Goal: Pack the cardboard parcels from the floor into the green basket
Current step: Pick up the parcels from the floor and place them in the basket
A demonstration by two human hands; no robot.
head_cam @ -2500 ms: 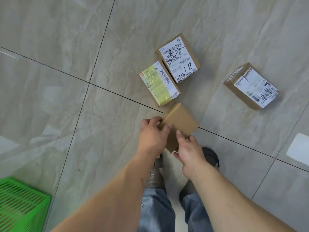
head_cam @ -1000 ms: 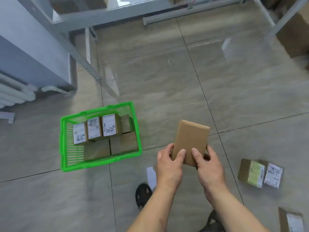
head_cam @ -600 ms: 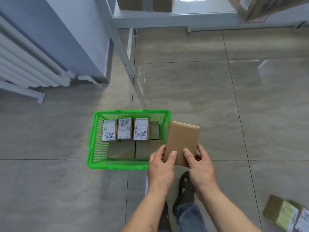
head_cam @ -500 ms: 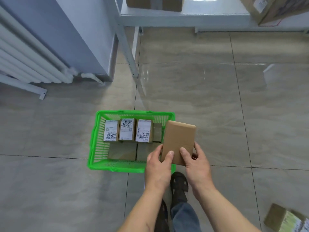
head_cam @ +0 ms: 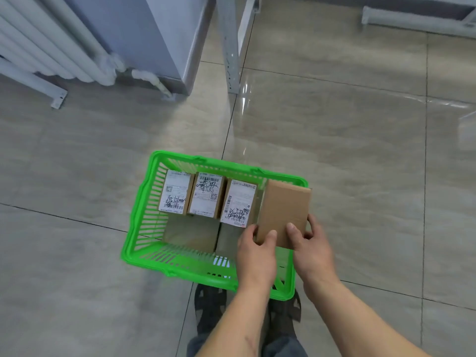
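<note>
Over the right end of the green basket (head_cam: 144,220), a plain cardboard parcel (head_cam: 283,215) now hangs in both hands. A couple of seconds ago the person lifted it from beside the labelled parcels lying on the floor; then the view swung round to the basket, and half a second ago the parcel was only overlapping the basket's right rim. Now it sits squarely above the right-hand side, its blank face up and its far edge reaching the far right corner.

Each hand's grip is a pinch on the parcel's near end: the left hand (head_cam: 255,256) has its thumb on top and fingers curled under the near left corner, and the right hand (head_cam: 313,249) does the same at the near right corner.

Inside the basket, three labelled parcels (head_cam: 207,198) stand in a row along the far wall, from the left corner towards the right. Plain brown parcels (head_cam: 190,234) lie lower down along the near side. Just beside the third labelled parcel there seems to be a free slot at the far right, though the held parcel hides most of it.

My reading is that carrying is finished and only the lowering into that slot remains, before the person goes back for the parcels left on the floor. A radiator (head_cam: 46,39) and a metal shelf leg (head_cam: 231,47) stand well beyond the basket.
</note>
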